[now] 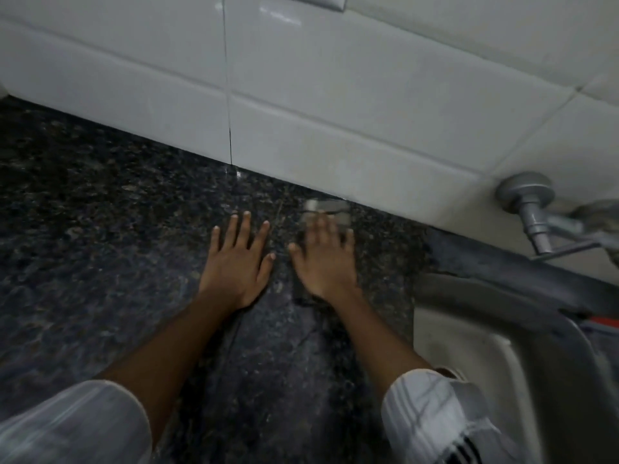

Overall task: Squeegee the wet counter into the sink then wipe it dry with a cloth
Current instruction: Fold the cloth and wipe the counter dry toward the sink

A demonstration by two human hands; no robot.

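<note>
A dark speckled granite counter [100, 236] is seen from above, bounded at twelve o'clock by a wall of glossy white tiles [335, 112]. At four o'clock the counter is cut by the rim of a steel sink [469, 336]; a metal tap fitting [529, 202] is mounted on the wall at two o'clock. The stone from eight to ten o'clock lies bare and open.

The left hand [236, 262] is laid flat on the counter, fingers spread. The right hand [323, 259], just beside it toward the sink, is also flat with fingers spread, though blurred. A small pale, blurred object [326, 209] sits at its fingertips near the wall; what it is cannot be told. White sleeves [432, 416] are pushed up both forearms. No squeegee or cloth can be made out. No writing is legible.
</note>
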